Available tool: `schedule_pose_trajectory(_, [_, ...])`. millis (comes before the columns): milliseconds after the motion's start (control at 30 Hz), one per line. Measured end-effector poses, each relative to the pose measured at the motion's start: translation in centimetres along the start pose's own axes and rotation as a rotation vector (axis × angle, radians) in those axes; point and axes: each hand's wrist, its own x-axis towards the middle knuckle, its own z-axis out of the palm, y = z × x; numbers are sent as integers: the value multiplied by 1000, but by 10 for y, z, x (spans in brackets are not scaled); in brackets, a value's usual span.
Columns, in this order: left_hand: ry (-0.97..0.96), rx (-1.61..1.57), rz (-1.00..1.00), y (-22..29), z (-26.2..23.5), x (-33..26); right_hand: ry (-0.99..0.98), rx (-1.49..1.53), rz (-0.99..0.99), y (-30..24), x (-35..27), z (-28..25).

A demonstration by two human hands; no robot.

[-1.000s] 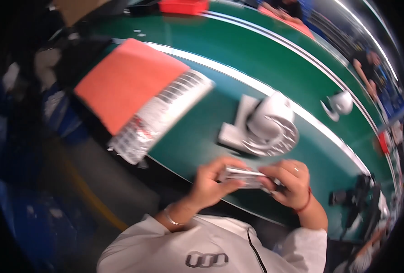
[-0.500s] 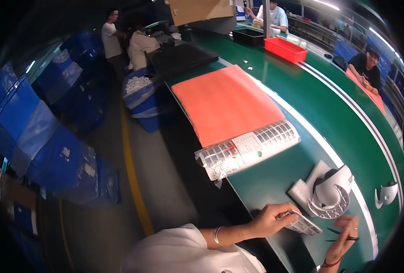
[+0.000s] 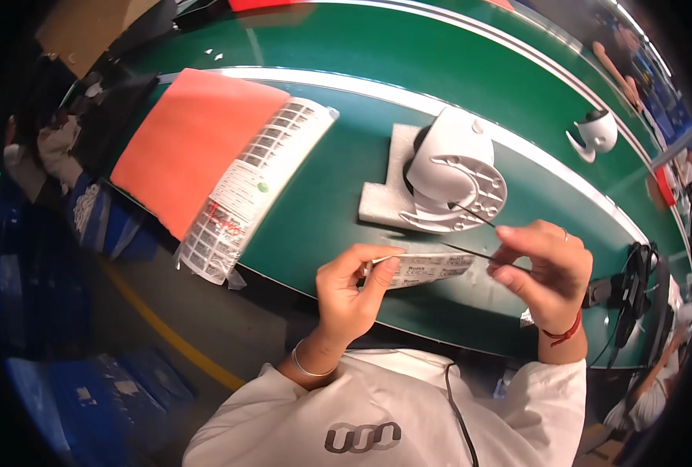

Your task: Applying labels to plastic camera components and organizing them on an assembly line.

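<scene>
Tweezers (image 3: 470, 251) clamped in the right fingers (image 3: 517, 282) have come close to the label sheet (image 3: 424, 270), its long axis running from the pinching left fingers (image 3: 377, 283) toward the right ones.

I've got two hands here: my left hand (image 3: 352, 289) with one label strip (image 3: 428, 268), my right hand (image 3: 546, 266) with one pair of tweezers (image 3: 474, 216). White housings, two: a near housing (image 3: 451, 175) and a far housing (image 3: 600, 134), both right of my one orange sheet (image 3: 198, 144). One big label sheet (image 3: 256, 187) touching that sheet's right edge, two white scraps (image 3: 219, 57) just beyond it. Wrist stuff: one bangle (image 3: 311, 372), one red cord (image 3: 565, 333).
</scene>
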Motion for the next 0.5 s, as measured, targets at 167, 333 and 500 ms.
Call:
schedule_pose_trajectory(167, [-30, 45, -28, 0, 4, -4, -122, -186, -215, -8, -1, 9])
schedule_pose_trajectory(333, [-64, -15, -51, 4, 3, -5, -113, -239, -281, -1, -2, 18])
schedule_pose_trajectory(500, [-94, 5, -30, 7, 7, -4, -83, -286, -379, 3, 1, 23])
